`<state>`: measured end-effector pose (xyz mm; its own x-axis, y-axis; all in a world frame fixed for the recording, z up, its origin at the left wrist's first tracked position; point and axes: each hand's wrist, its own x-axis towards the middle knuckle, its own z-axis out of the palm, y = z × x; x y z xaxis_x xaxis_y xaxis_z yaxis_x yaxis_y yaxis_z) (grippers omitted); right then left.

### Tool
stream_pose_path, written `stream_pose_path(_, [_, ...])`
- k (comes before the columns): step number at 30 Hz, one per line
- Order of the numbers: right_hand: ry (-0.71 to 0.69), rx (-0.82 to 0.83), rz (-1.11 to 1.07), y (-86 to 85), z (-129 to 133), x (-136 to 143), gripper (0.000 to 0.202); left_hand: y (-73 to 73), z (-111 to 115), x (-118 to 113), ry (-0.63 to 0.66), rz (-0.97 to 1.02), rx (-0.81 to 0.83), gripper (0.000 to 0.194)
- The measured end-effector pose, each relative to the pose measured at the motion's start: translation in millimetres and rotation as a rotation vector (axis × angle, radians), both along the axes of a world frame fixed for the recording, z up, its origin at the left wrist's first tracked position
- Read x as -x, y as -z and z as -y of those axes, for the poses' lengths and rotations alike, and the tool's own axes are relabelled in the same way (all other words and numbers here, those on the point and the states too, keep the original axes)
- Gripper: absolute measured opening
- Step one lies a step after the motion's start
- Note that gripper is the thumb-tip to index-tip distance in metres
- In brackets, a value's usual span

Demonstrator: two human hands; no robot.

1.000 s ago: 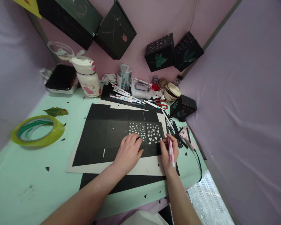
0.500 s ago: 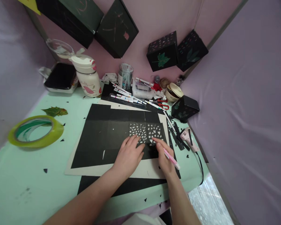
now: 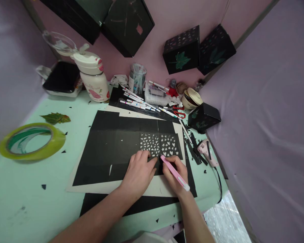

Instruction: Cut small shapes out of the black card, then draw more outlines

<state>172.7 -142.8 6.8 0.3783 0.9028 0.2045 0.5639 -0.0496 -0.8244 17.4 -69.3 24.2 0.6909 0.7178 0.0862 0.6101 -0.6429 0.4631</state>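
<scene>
Black cardboard (image 3: 98, 152) with fold lines lies on a white sheet (image 3: 152, 187). Small triangles, stars and hearts are cut out of its right part. My left hand (image 3: 138, 170) rests on the cardboard just below the triangle cutouts, fingers apart and holding nothing. To its right, my right hand (image 3: 176, 173) grips a pink pen-shaped tool (image 3: 174, 172) near the star and heart cutouts. The tool slants, one end close to the cutouts and the other over my wrist. I cannot make out its tip.
A large tape roll (image 3: 31, 141) and a leaf (image 3: 55, 117) are at the left. Behind stand a bottle (image 3: 93, 81), a jar (image 3: 137, 79), white markers (image 3: 139, 101) and red-handled scissors (image 3: 179, 114). A black box (image 3: 204, 117) and a corded pink tool (image 3: 206, 152) sit right; black boxes hang above.
My right hand has shifted slightly down, and the pink tool has swung from beside the palm to lie across the fingers. The camera view has shifted a little. My left hand stays on the cardboard.
</scene>
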Motion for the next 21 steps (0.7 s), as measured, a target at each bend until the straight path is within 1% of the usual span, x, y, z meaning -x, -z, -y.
stream_pose_path(7, [-0.097, -0.044, 0.105, 5.2, 1.2, -1.1, 0.008, 0.2, -1.6, -1.1, 0.004, -0.049, 0.041, 0.027])
stream_pose_path(13, [-0.117, -0.043, 0.172, 8.2, -0.4, -1.2, 0.009, -0.9, -2.2, -0.9, 0.014, -0.067, 0.056, 0.027])
stream_pose_path(17, [-0.140, -0.050, 0.220, 7.3, -1.5, -0.4, 0.010, -1.3, -2.8, -0.8, 0.017, -0.075, 0.061, 0.029])
stream_pose_path(21, [-0.131, -0.054, 0.254, 5.8, -2.8, 1.2, 0.009, -1.4, -4.5, -1.2, 0.021, -0.077, 0.063, 0.029])
